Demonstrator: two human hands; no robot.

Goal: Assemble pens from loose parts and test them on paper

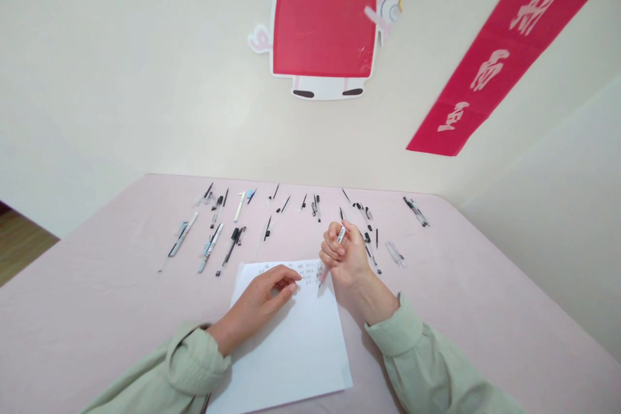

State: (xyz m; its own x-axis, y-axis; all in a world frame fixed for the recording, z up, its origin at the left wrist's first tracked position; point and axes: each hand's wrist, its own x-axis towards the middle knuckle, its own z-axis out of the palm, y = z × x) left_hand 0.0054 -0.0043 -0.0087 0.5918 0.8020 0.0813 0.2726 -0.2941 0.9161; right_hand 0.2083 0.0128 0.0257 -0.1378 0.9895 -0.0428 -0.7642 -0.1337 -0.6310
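My right hand (343,255) is closed in a fist around a pen (341,235), palm side up, over the top right corner of the paper. The pen has a white barrel section, a dark end pointing away from me and a pinkish part emerging below the fist. My left hand (266,297) lies on the white sheet of paper (291,349), fingers loosely bent and thumb apart, holding nothing. Small handwriting runs along the sheet's upper edge, partly covered by my hands.
Several pens and pen parts are spread across the pink tabletop (121,310), among them a white pen (239,207), a black pen (230,251) and a pair of clear tubes (395,253). Behind stands a wall with a pig cutout (324,19) and a red banner (490,71).
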